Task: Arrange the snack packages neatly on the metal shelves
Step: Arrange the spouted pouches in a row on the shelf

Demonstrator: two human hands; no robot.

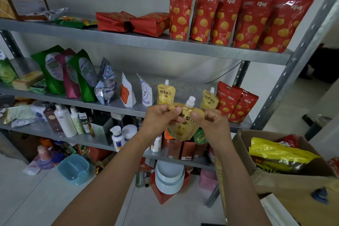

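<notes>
Pinching a yellow spouted juice pouch [183, 128] by its two upper corners, the left hand [159, 117] and right hand [214, 123] hold it upright in the air, white cap on top, just in front of the metal shelves [146, 42]. Both thumbs press on its printed face. The other fingers are hidden behind it and probably curl against its back.

On the middle shelf [190, 86] beyond it, two matching pouches [166, 93] stand apart, leaving a bare gap between them. Red spotted snack bags [236, 102] stand just beside the right-hand one. More of these red bags [238, 14] stand in a row on the top shelf. A cardboard box [244, 152] to the right holds a yellow bag [278, 154].
</notes>
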